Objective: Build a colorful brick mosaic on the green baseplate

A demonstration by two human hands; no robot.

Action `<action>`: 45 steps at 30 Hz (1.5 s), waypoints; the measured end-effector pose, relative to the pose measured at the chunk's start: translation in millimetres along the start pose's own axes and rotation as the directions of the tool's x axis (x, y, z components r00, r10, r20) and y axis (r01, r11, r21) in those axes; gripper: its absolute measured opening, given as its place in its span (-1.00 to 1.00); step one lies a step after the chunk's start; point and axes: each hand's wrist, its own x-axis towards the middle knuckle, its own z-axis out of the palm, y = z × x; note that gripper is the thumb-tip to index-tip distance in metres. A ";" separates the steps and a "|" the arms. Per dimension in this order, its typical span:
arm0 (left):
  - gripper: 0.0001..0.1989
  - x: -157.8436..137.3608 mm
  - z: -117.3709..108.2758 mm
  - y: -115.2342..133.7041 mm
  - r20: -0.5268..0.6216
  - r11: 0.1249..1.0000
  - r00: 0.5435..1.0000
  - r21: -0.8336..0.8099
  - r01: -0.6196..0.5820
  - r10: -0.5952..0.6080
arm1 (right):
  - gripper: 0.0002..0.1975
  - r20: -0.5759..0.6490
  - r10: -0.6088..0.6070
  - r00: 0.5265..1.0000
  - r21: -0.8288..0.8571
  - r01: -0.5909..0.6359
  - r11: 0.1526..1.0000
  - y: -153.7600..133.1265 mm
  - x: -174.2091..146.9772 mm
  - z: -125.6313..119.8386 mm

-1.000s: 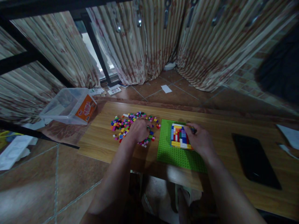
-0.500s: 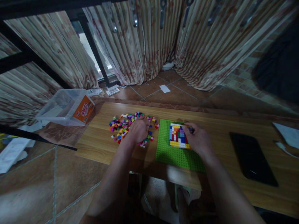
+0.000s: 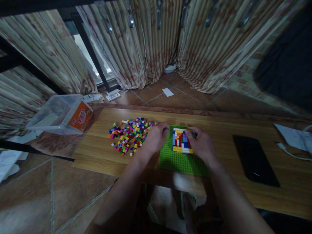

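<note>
The left hand (image 3: 156,134) has its fingers drawn together over the near-left side of the green baseplate (image 3: 181,164); whether they pinch a brick, I cannot tell. The right hand (image 3: 204,143) bends its thumb and fingers over the right side of the brick build (image 3: 178,143); what its fingertips press on is hidden.

The build sits on the baseplate between the two sets of fingers. Its visible part looks well filled with coloured rows, with a white-and-yellow row along the near edge; its right end is covered. Much of the baseplate in front is bare, and many loose bricks (image 3: 133,131) remain left of the left fingers.

All this rests on a wooden table (image 3: 94,149). A black slab (image 3: 255,161) lies well right of the right fingers. Far left stands a clear bin (image 3: 81,117); beyond the fingers hang striped curtains (image 3: 151,42) above a tiled floor (image 3: 31,185).
</note>
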 end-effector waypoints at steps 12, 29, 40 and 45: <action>-0.91 5.2 34.6 14.5 -0.089 0.980 0.980 -0.098 0.171 -0.180 | -0.60 0.000 -0.004 1.000 -0.003 0.004 1.000 -0.5 0.0 -1.5; -0.81 14.2 47.8 -4.6 -0.005 0.829 0.955 -0.497 0.255 -0.297 | -0.60 0.011 -0.009 1.000 -0.032 0.010 0.999 -2.7 -0.4 -2.7; -0.87 28.2 43.4 -13.8 0.211 0.658 0.925 -0.654 0.374 -0.316 | -0.56 -0.007 -0.032 0.999 -0.058 0.032 0.998 -6.0 -4.0 -0.7; -0.88 29.3 43.3 -11.2 0.193 0.657 0.914 -0.643 0.393 -0.358 | -0.55 -0.012 -0.032 0.999 -0.056 0.032 0.998 -7.0 -4.9 0.4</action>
